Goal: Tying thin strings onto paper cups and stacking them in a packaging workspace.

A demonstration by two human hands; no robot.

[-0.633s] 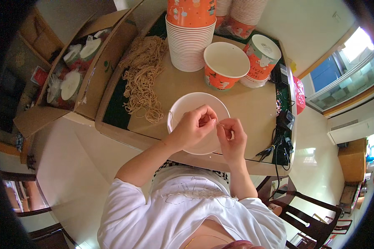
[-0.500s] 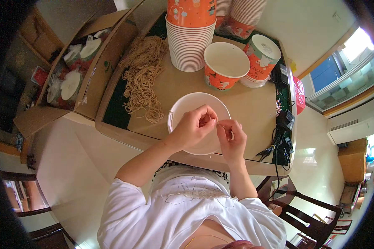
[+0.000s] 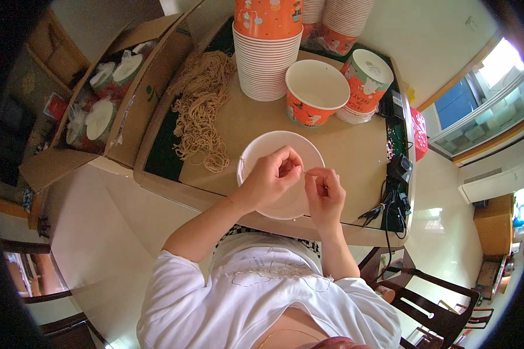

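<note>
A white round lid (image 3: 261, 156) lies on the brown cardboard table top (image 3: 355, 157) right in front of me. My left hand (image 3: 272, 176) hovers over it with fingers pinched. My right hand (image 3: 324, 195) is just to its right, fingers also pinched. Between the two hands stretches a thin pale elastic band (image 3: 304, 171), which both hands hold. A large heap of tan elastic bands (image 3: 201, 110) lies to the left of the lid.
An open orange paper bucket (image 3: 315, 92) stands beyond the lid, a capped one (image 3: 368, 72) beside it, and a tall stack of buckets (image 3: 268, 46) behind. An open cardboard box (image 3: 108, 99) with wrapped lids sits left. Black cables and a device (image 3: 393, 198) lie right.
Both hands have stayed over the white lid with only slight finger movement; the band remains stretched between them.
</note>
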